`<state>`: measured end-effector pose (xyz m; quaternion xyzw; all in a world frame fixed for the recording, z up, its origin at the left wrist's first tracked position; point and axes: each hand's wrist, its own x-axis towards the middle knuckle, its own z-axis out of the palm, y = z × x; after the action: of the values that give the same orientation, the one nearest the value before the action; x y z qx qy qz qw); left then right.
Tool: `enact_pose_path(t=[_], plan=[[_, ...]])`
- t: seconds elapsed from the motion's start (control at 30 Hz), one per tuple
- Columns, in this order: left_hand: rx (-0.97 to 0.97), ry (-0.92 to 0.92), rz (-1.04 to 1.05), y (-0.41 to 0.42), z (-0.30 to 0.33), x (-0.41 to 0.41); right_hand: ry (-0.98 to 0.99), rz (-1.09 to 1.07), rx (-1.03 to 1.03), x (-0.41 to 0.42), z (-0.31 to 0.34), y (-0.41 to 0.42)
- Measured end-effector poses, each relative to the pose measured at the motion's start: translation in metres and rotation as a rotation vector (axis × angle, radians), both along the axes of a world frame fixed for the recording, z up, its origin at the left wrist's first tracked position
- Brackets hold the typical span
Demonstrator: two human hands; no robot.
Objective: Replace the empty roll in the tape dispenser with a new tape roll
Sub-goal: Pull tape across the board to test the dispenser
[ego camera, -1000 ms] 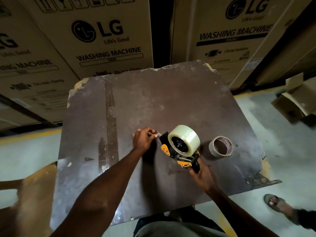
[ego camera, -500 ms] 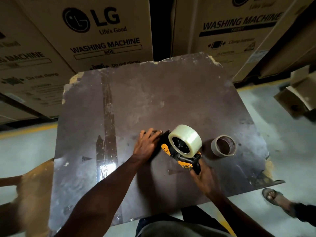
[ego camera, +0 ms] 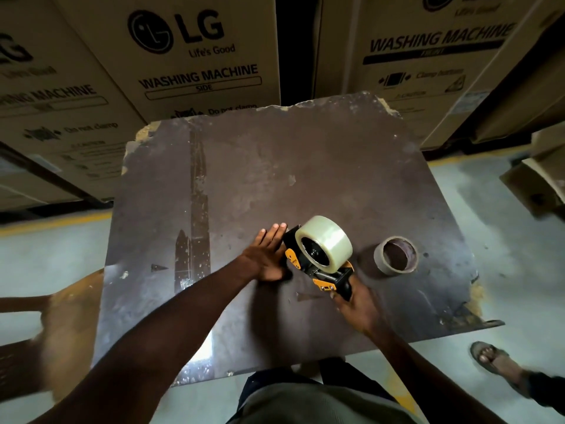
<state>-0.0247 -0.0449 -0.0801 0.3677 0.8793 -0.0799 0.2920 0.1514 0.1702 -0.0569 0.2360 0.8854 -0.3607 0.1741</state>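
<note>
The tape dispenser [ego camera: 318, 264], new clear roll [ego camera: 325, 243] already mounted, lies near the bench's [ego camera: 305, 154] front edge, its length running from the right hand [ego camera: 356, 307] gripping the handle towards the flat, open left hand [ego camera: 267, 255] pressing beside its nose. The empty core [ego camera: 396, 255] stands just right.

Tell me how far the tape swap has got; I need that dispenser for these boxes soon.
Mostly done, it seems: the new clear roll sits on the dispenser, and the empty core lies apart on the table. In hand: the right hand grips the handle while the left hand presses flat beside the dispenser's front. Left: possibly threading the tape end, which I can't see.
</note>
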Motion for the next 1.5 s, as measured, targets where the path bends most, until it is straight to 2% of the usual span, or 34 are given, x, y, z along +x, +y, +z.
enact_pose_path(t=[0.2,0.53,0.83,1.2,1.5], plan=[[0.094,0.161,-0.064,-0.005,-0.010,0.010,0.011,0.003,0.013,-0.004,0.004,-0.003],[0.046,0.174,-0.084,-0.004,-0.005,0.009,0.004,0.004,0.098,-0.001,0.007,-0.006],[0.106,0.174,-0.055,-0.007,-0.011,0.008,-0.109,-0.024,0.088,0.022,0.010,0.005],[0.125,0.129,-0.037,-0.008,-0.011,0.005,-0.103,-0.015,0.099,0.039,0.014,0.008],[0.104,0.138,-0.020,-0.004,-0.013,0.008,-0.208,0.004,0.183,0.084,0.007,0.031]])
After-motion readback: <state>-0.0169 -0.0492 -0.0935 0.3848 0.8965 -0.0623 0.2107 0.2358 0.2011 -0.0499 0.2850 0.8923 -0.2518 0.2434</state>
